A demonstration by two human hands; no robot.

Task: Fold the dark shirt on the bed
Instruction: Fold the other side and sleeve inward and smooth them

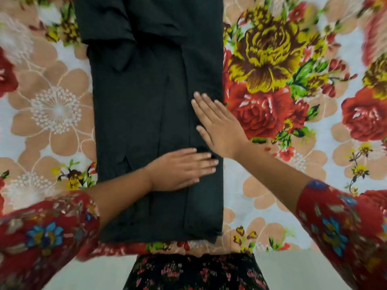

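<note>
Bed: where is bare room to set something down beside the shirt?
Bedsheet is bare left of the dark shirt and right of it. Crowded: shirt's lower right part, under the left hand and right hand.

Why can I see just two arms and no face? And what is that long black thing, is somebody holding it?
There is no machine here, only a person. A small camera sits on the person's head and looks down, so you see what they see: their own arms in red flowery sleeves, but not their face. The long black thing is a dark shirt. Its sides are folded in, so it makes a long strip. It lies on a bed whose sheet has big flowers. Nobody is holding it. The left hand and the right hand both lie flat on the shirt with straight fingers, near its right edge, pressing the cloth.
</note>
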